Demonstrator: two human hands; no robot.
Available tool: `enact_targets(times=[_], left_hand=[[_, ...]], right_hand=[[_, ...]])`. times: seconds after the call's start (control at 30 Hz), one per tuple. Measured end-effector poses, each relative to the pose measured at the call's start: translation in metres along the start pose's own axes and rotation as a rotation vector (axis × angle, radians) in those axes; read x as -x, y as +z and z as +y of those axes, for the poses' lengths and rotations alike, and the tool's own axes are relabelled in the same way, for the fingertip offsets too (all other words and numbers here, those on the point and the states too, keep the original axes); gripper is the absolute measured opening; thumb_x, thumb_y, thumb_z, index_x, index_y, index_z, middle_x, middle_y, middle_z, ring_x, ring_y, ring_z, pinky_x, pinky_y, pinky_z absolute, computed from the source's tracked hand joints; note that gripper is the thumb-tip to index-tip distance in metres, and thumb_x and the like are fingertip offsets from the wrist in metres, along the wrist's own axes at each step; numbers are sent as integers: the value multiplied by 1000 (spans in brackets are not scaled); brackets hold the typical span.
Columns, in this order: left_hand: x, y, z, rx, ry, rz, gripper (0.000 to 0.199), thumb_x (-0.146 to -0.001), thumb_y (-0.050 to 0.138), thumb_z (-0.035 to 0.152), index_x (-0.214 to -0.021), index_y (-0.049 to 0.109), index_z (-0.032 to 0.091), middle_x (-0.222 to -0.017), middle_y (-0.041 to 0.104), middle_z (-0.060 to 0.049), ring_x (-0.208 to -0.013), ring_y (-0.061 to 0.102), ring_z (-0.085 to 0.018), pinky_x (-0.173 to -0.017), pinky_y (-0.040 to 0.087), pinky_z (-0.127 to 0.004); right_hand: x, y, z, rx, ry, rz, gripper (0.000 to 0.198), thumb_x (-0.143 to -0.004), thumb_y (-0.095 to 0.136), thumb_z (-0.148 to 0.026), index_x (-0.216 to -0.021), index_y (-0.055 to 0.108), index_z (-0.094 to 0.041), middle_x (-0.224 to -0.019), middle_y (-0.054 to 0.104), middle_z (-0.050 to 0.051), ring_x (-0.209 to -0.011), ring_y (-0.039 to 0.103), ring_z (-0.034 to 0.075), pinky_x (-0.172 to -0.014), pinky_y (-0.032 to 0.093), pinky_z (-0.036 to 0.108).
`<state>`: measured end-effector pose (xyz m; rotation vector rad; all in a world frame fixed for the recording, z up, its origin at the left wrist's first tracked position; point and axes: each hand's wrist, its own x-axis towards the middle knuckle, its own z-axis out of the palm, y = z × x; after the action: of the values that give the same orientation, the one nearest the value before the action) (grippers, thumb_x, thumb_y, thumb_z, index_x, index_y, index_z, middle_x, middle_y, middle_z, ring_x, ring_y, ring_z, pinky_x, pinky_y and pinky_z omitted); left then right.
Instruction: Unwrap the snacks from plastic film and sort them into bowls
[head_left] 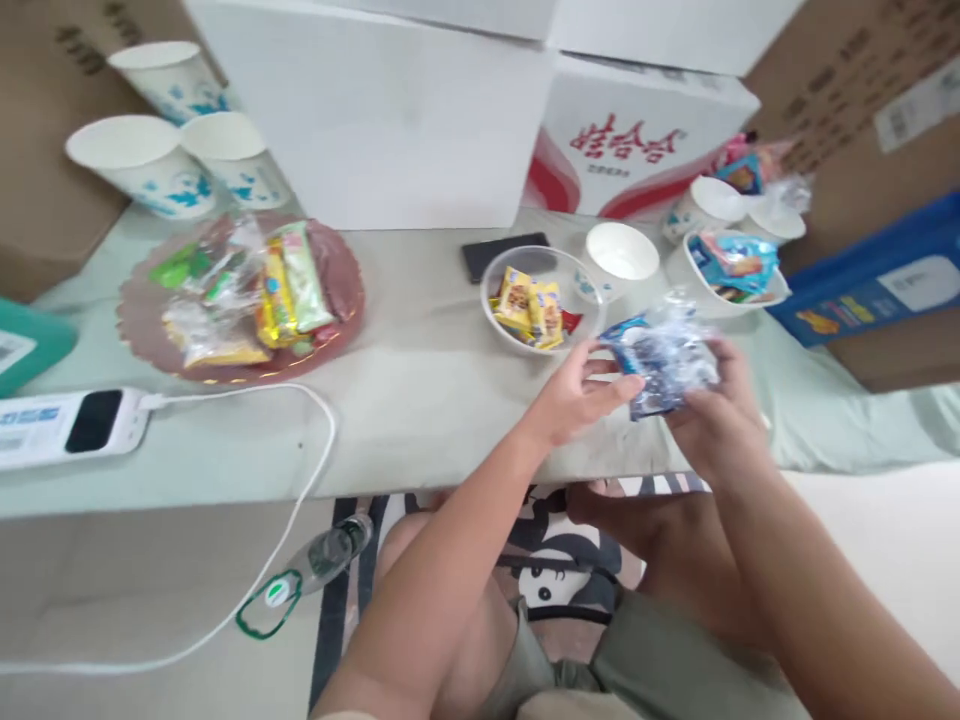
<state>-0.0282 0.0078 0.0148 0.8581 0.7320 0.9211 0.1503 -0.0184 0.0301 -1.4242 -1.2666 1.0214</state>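
Observation:
Above the table's front edge, my left hand (581, 395) pinches the left side of a bunch of blue and clear crinkled wrappers (664, 360). My right hand (716, 405) closes on the bunch from the right, thumb in front. Motion blur hides whether the wrappers hold anything. Just behind my left hand stands a clear plastic bowl (499, 325) with yellow snack packets (531, 308) and a bit of red in it. A white paper cup (621, 262) is behind the wrappers. To its right, a white bowl (739, 305) holds blue snack packets (735, 262).
A pink scalloped plate (139, 315) of wrapped snacks lies at left, near several paper cups (161, 175). A white power strip (75, 425) trails a cable over the edge. White boxes (375, 120) and a cardboard box (862, 110) line the back. A plastic bottle (322, 555) lies on the floor.

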Motion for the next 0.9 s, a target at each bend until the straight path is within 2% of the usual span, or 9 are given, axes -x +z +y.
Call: enact_targets(times=[0.17,0.3,0.37,0.43,0.57,0.67,0.77,0.83,0.9], left_hand=[[-19,20,-25,-94,65,106,65,-74,82,34,-128,47,22,-121,68,-10,-104,70,-23,-81,60,-34],[-33,19,-36,-331,126,223,68,-73,82,37,-128,44,24,-115,69,-7,-94,71,-20,-80,58,-32],[-36,20,-41,-565,167,297,66,-73,82,38,-126,45,23,-109,69,-6,-81,69,-16,-74,56,-30],[-36,22,-45,-771,193,325,64,-74,81,40,-126,46,23,-107,68,-4,-69,64,-12,-69,53,-28],[-39,29,-52,-949,242,275,59,-87,69,39,-138,42,25,-103,68,-2,-64,59,-10,-66,49,-26],[-42,30,-51,-1122,321,255,40,-94,59,38,-131,55,23,-101,68,-4,-71,58,-13,-72,48,-28],[-45,29,-51,-1201,390,232,35,-97,55,37,-127,61,21,-104,69,-7,-78,59,-16,-77,48,-29],[-46,28,-53,-1210,434,222,34,-98,54,37,-127,61,21,-107,69,-8,-80,60,-16,-79,48,-29],[-47,26,-56,-1219,484,221,31,-98,54,37,-124,61,22,-107,69,-7,-79,61,-16,-78,48,-29]], right_hand=[[13,-29,31,80,-65,-58,63,-85,65,-42,-140,38,-32,-131,63,11,-113,67,28,-95,56,47],[0,-72,48,453,-188,242,32,-87,59,-36,-117,59,-25,-121,67,13,-119,62,31,-105,47,54],[-9,-96,62,647,-144,353,35,-84,60,-35,-116,62,-22,-122,66,17,-121,60,36,-107,44,58],[-17,-114,76,773,-66,335,40,-82,61,-35,-118,64,-17,-124,65,21,-121,58,39,-106,42,60],[-28,-133,89,895,38,296,26,-85,56,-31,-106,69,-20,-113,68,19,-113,58,41,-97,44,62],[-30,-139,83,815,38,325,28,-84,54,-27,-107,67,-21,-104,68,16,-104,60,37,-92,46,58],[-25,-133,68,484,68,308,27,-86,53,-33,-108,64,-22,-86,64,9,-82,62,27,-79,50,44],[-20,-121,58,150,186,190,25,-90,48,-38,-106,61,-23,-72,57,2,-61,56,19,-60,47,35],[-15,-105,49,-124,284,39,24,-91,46,-40,-104,58,-23,-72,56,-2,-48,47,12,-46,37,28]])
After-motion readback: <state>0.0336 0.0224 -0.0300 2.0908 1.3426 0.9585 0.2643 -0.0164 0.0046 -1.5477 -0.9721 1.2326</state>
